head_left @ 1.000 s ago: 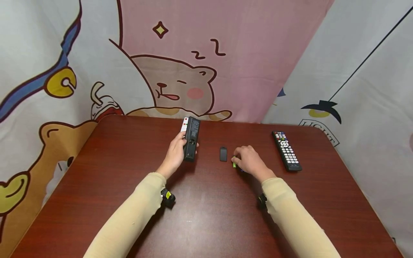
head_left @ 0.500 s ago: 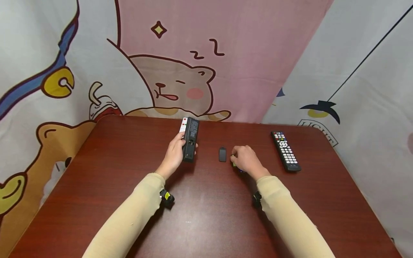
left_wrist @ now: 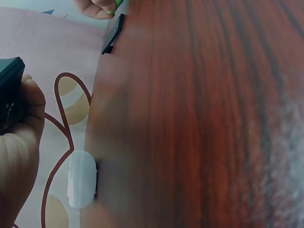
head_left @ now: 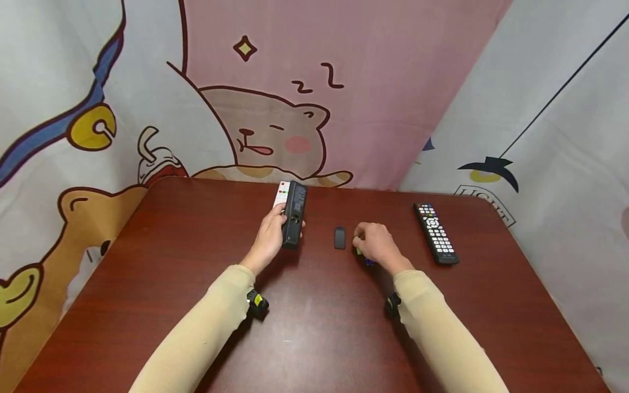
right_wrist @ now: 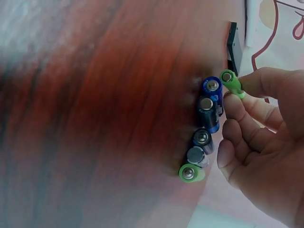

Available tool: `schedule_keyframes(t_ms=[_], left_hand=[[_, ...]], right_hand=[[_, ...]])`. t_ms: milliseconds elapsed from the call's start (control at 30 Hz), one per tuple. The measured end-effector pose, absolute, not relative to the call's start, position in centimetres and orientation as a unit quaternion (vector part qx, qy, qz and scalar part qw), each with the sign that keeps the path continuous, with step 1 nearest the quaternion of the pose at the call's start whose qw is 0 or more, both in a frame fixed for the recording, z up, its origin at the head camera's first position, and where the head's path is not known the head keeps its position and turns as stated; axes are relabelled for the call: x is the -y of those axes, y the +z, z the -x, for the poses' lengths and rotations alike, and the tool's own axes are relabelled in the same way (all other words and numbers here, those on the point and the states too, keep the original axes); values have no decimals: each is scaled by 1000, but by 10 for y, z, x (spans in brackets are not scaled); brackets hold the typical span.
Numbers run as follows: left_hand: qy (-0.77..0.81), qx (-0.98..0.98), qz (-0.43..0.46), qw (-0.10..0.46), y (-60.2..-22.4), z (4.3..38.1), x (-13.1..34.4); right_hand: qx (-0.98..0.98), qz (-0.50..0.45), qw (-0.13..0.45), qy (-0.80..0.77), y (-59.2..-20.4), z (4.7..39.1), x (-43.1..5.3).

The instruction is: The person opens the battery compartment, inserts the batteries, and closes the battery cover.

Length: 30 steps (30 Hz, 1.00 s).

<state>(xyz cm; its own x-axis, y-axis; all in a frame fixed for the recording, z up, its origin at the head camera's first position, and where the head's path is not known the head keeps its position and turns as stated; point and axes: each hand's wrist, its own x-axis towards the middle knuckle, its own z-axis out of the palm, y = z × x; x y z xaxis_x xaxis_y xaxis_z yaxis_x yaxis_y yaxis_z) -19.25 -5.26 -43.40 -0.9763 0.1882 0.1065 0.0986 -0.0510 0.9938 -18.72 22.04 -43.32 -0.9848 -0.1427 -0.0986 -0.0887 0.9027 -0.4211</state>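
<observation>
Since the earlier frames, the right forearm (head_left: 442,322) has swung inward, toward the side where the black cover (head_left: 339,238) lies, and more blue shows beside the right hand (head_left: 377,242). The left hand (head_left: 270,232) has all but kept its place. We take the cover as our reference; it lies on the desk (head_left: 314,344) between the two hands.

We find the green battery (right_wrist: 232,82) just right of the cover, clamped between the thumb and forefinger of the right hand. Its long axis runs roughly back toward the wrist. Whether it is clear of the desk, we cannot tell. The loose batteries (right_wrist: 208,114) form a row beside the same fingers, also right of the cover.

Left of the cover, the left hand's grip is closed round the black remote (head_left: 291,233), back face showing, long axis running front to back. A dark recess (head_left: 295,218) shows in that face. We judge this relation to govern: from the right hand's grip, the recess lies leftward, past the cover; the right hand is nearer the cover.
</observation>
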Motion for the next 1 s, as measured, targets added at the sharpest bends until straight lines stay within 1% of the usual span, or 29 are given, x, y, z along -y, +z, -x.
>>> schedule_keyframes(t_ms=[100,400,733,1000], left_hand=[[718,-687,-104,35,-437,192,53],[720,-685,-110,34,-437,190,52],[715,-690,-106,41,-437,192,53],[720,-686,-101,38,-436,194,51]], right_hand=[[-969,55,62,-233,-432,185,-221],[-956,57,7,-286,-426,182,-219],[-947,55,-12,-315,-419,181,-214],[-937,50,-38,-344,-414,181,-213]])
